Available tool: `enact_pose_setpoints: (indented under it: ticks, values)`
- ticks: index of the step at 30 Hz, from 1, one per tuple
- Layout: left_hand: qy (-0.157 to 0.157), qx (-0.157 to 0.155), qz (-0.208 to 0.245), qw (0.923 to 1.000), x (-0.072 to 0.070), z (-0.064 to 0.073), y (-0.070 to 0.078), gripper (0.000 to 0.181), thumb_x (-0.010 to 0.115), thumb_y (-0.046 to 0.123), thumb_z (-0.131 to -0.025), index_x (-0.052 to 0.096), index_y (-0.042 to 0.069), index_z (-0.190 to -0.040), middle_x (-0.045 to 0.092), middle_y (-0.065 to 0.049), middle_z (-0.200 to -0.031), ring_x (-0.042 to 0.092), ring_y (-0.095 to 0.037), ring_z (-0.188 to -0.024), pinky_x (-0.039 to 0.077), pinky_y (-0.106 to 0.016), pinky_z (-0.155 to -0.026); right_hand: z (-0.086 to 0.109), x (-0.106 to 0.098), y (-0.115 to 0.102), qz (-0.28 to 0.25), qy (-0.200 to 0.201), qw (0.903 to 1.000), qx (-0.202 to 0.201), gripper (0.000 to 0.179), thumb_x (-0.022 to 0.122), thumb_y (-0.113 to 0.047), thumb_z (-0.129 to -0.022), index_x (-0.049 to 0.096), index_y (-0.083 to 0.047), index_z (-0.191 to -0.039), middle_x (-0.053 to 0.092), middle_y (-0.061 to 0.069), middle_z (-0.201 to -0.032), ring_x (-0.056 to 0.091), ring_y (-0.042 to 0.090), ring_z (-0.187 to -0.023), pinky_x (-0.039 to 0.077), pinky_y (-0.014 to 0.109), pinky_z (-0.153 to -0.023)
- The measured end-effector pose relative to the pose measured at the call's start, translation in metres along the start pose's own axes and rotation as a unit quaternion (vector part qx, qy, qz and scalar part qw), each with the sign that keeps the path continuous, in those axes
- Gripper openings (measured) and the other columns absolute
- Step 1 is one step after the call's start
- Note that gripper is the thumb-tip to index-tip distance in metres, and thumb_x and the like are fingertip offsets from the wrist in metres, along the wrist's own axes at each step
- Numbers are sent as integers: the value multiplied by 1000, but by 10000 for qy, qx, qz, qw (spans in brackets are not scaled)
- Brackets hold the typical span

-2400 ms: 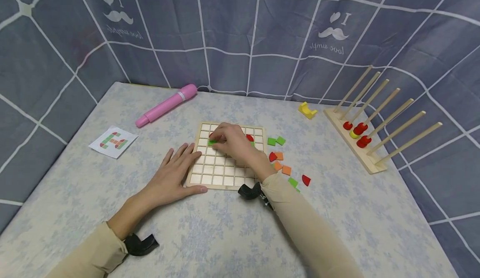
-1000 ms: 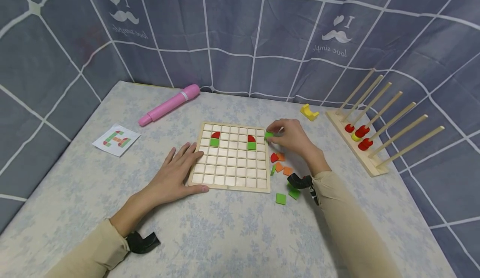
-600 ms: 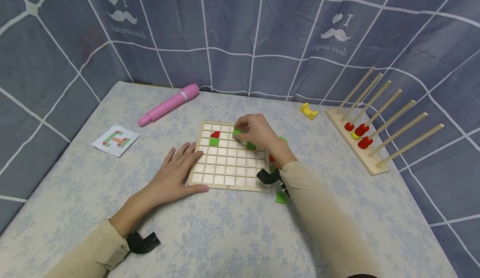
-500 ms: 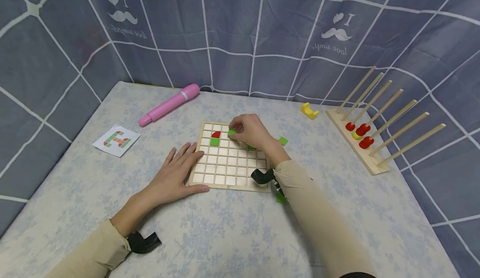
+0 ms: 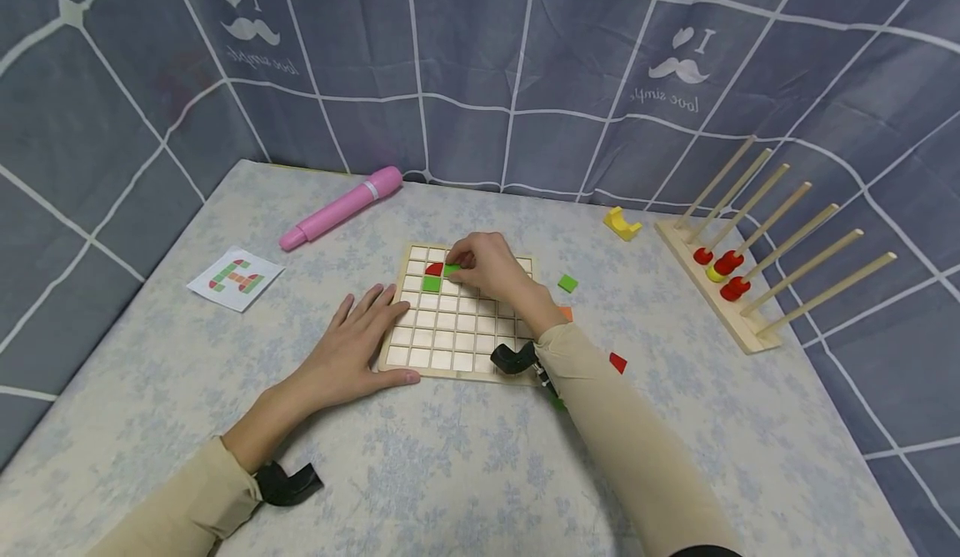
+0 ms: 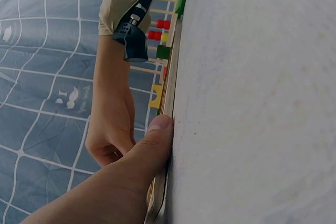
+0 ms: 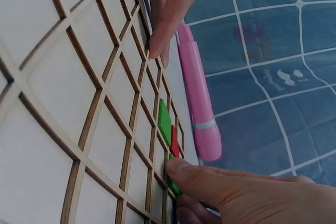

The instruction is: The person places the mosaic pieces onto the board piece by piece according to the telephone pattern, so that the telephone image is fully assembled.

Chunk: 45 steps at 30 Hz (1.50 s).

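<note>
My right hand (image 5: 495, 272) pinches a green square tile (image 5: 452, 270) between thumb and fingers, low over the wooden grid board (image 5: 431, 371). That tile is just right of a red quarter-round tile (image 5: 434, 268), which lies in a cell. Directly below the red one, a green square tile (image 5: 432, 283) fills another cell. The right wrist view shows the pinched tile's edge under my thumb (image 7: 181, 169). Fingers spread, my left hand (image 5: 352, 348) rests on the board's left edge, its thumb along the front rim. My right hand and forearm hide the board's right part.
Loose tiles lie right of the board, including a green square (image 5: 567, 283) and a red piece (image 5: 617, 363); my sleeve covers others. A pattern card (image 5: 236, 278) is at left, a pink cylinder (image 5: 341, 208) behind, a yellow block (image 5: 622, 223) and bead-peg stand (image 5: 720, 290) at right.
My right hand left the placed green tile at left, took a green tile from beside the board's right edge, and carried it left beside the red tile. My left hand stayed put.
</note>
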<state>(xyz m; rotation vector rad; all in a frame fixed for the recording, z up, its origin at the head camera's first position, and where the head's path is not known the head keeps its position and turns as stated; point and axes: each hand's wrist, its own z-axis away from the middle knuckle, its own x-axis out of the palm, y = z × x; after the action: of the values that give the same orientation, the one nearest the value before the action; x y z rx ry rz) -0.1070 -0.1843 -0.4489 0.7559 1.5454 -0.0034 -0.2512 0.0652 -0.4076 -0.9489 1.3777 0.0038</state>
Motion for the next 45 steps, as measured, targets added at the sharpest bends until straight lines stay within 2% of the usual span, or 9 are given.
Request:
enact_pose_setpoints:
  ticks: [6,11,14,19,24,28,35,40,45]
  values:
    - [37,30,-2,10000,0,0,0,99,78,63,-86,42,7,-158,26,-22,-172,19,-42,-161,9,-66,-128,0,3,-3,164,-97,9997,-172,29,84,-17,-93,79,-9,-120,73,8,-117,67,23,-102,56,37,-88]
    - [-5,9,20,10000,-1,0,1,99,78,64,-86,41,7,-159,25,-21,-173,18,-42,-162,8,-66,-128,-1,6,-6,490,-403,9962,-595,30,71,-14,-101,75,-12,-131,67,9,-131,61,25,-120,52,40,-103]
    - [24,35,47,10000,-2,0,2,98,78,63,-87,41,7,-159,25,-22,-173,19,-43,-161,9,-67,-128,-1,7,-9,636,-528,9944,-663,32,64,-10,-103,74,-13,-133,66,9,-133,59,26,-126,49,41,-108]
    - [36,45,81,10000,0,0,2,97,77,62,-88,42,7,-158,26,-22,-172,19,-43,-161,9,-67,-127,4,3,-9,629,-514,9948,-618,33,62,-10,-104,74,-12,-134,65,11,-134,59,27,-126,50,42,-107]
    - [-46,-12,81,10000,1,-1,1,99,77,63,-87,39,9,-160,24,-21,-174,17,-41,-162,8,-66,-128,16,-14,2,105,-260,9985,-479,29,64,-10,-104,74,-7,-131,67,12,-132,64,29,-115,55,44,-95]
    - [-26,-7,78,10000,1,0,1,100,78,63,-86,39,9,-161,24,-20,-174,17,-41,-162,8,-65,-128,30,-35,19,-90,-45,9995,-310,27,65,-9,-104,74,-3,-128,69,14,-127,67,31,-110,58,45,-93]
    - [-56,-28,48,10000,-1,0,0,99,78,63,-87,39,9,-160,24,-20,-174,16,-41,-162,8,-65,-128,58,-67,47,-201,302,9985,416,27,69,-12,-103,74,-4,-128,71,14,-128,67,30,-109,58,45,-97]
    - [-88,-60,46,9999,0,-1,-1,103,80,63,-84,38,10,-161,22,-19,-175,15,-39,-163,6,-64,-129,75,-75,66,-192,496,9950,851,28,71,-10,-100,74,-3,-127,70,16,-126,68,32,-110,59,47,-96]
    - [-82,-53,49,9999,0,-1,-1,103,81,63,-84,38,9,-161,22,-19,-175,15,-39,-163,6,-64,-129,87,-75,82,150,491,9892,1374,30,77,-9,-95,75,1,-123,73,20,-121,69,36,-110,57,50,-97]
